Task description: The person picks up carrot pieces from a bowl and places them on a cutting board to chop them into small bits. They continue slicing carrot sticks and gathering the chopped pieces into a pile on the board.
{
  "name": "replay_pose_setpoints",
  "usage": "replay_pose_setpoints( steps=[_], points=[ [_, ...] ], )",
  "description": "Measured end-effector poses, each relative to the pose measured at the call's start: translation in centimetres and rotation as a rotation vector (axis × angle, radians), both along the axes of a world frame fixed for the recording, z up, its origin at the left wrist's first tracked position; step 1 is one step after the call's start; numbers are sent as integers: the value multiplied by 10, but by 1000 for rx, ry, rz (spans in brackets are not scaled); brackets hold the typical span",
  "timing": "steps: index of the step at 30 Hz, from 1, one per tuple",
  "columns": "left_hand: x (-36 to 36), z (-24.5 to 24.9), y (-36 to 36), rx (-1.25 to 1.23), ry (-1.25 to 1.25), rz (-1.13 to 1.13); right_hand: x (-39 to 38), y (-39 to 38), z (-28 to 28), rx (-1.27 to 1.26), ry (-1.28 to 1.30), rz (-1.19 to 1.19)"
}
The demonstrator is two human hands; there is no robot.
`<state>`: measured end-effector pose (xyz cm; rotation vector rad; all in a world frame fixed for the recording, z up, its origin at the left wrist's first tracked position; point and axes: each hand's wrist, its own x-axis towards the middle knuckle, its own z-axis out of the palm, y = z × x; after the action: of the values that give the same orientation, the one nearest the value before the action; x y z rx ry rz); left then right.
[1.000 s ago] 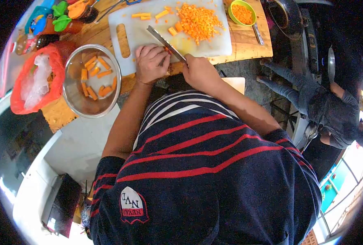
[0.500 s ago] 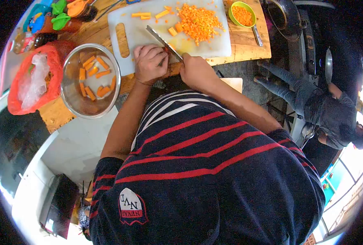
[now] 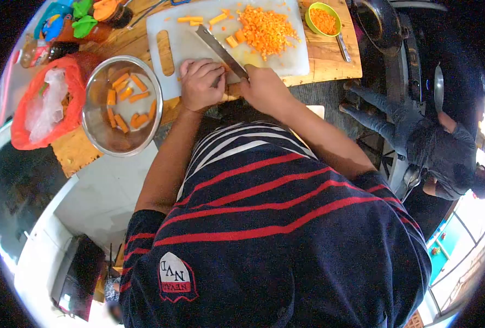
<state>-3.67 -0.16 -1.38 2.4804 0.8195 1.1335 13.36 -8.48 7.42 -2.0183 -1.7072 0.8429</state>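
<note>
My right hand [image 3: 265,90] is closed round the handle of a knife [image 3: 220,51], whose broad blade points up and left over the near edge of the white cutting board [image 3: 185,41]. Beside it, my left hand [image 3: 201,85] rests with bent fingers pressed together at the board's near edge; what lies under them is hidden. A heap of diced carrot [image 3: 267,30] covers the board's right half. Left of the heap are a few carrot sticks [image 3: 190,19] and small carrot chunks [image 3: 232,41].
A steel bowl [image 3: 154,128] with carrot pieces and a red plastic bag [image 3: 21,128] stand left. Bottles [image 3: 40,53] fill the back left. A green bowl [image 3: 338,26] of diced carrot and a spoon [image 3: 343,48] lie right. Another person [image 3: 433,145] stands at the right.
The knife blade has turned so that more of its flat side shows, and its handle end has moved slightly right with my right hand. My left hand has barely moved.
</note>
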Motion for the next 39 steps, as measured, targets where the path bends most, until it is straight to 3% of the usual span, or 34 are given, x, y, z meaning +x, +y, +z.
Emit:
replay_pose_setpoints(
  steps=[39],
  points=[
    [-10, 1, 1, 9, 70, 22, -22, 13, 6, -247, -117, 19]
  ],
)
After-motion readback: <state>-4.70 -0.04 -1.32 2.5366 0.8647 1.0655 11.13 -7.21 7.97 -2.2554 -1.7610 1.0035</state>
